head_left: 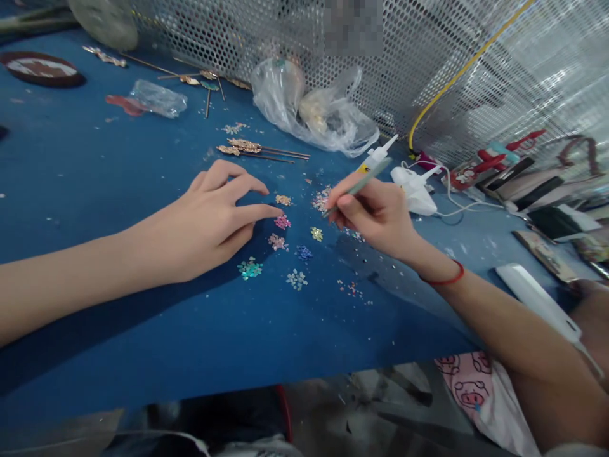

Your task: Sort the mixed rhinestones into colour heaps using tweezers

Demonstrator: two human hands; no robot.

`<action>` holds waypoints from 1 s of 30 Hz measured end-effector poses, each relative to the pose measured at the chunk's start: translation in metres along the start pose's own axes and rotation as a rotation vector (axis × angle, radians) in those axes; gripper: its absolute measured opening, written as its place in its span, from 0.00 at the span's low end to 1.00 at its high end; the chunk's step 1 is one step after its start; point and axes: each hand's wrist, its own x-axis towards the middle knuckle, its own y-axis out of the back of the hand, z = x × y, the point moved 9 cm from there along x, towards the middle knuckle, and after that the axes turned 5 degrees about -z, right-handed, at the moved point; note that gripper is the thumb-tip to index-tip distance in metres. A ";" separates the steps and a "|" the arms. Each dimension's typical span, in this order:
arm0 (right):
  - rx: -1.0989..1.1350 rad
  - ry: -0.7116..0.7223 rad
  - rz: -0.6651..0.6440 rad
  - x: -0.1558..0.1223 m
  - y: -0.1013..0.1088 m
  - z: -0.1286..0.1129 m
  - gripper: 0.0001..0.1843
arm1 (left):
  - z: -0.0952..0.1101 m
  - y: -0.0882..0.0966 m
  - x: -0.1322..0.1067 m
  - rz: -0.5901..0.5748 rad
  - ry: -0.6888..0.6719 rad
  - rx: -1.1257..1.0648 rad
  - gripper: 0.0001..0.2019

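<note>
My left hand point(209, 222) rests palm down on the blue table with its fingers spread and nothing held. Its index fingertip touches or hovers just over a pile of magenta flakes point(282, 221), beside a small orange pile point(283, 200). My right hand point(375, 209) pinches slim grey-green tweezers point(364, 182), tips pointing down and left beside a mixed pink pile point(321, 199). Several little flake piles lie between the hands: yellow point(316, 233), blue point(304, 252), pale pink point(276, 242), teal point(250, 268) and whitish point(297, 279).
Gold hairpins point(247, 147) lie beyond my hands, before a clear plastic bag point(314, 114) and a perforated metal screen point(204, 32). A glue bottle point(378, 154) and a white corded device point(416, 190) stand behind my right hand. Another person's arm point(592, 317) shows at right, near a white phone-like object point(537, 301).
</note>
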 end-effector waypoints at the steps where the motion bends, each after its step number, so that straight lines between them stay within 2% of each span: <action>1: -0.011 -0.017 -0.013 0.010 -0.005 0.007 0.18 | 0.000 0.001 0.000 0.006 0.011 0.008 0.23; 5: -0.017 -0.064 -0.032 0.041 -0.018 0.034 0.21 | 0.000 0.005 -0.001 0.035 0.063 0.035 0.23; 9: -0.016 -0.098 -0.065 0.056 -0.025 0.050 0.21 | 0.000 0.011 -0.003 0.082 0.080 0.023 0.22; 14: -0.047 -0.092 -0.191 0.059 -0.035 0.044 0.18 | -0.010 0.020 -0.005 0.158 0.173 -0.076 0.21; 20: -0.062 -0.078 -0.204 0.059 -0.031 0.037 0.16 | -0.019 0.023 -0.006 0.191 0.211 -0.203 0.21; 25: -0.089 -0.122 -0.156 0.044 -0.018 0.028 0.16 | -0.025 0.028 -0.007 0.235 0.246 -0.221 0.22; 30: -0.106 -0.175 -0.131 -0.005 -0.008 -0.002 0.17 | -0.036 0.032 -0.009 0.227 0.360 -0.350 0.23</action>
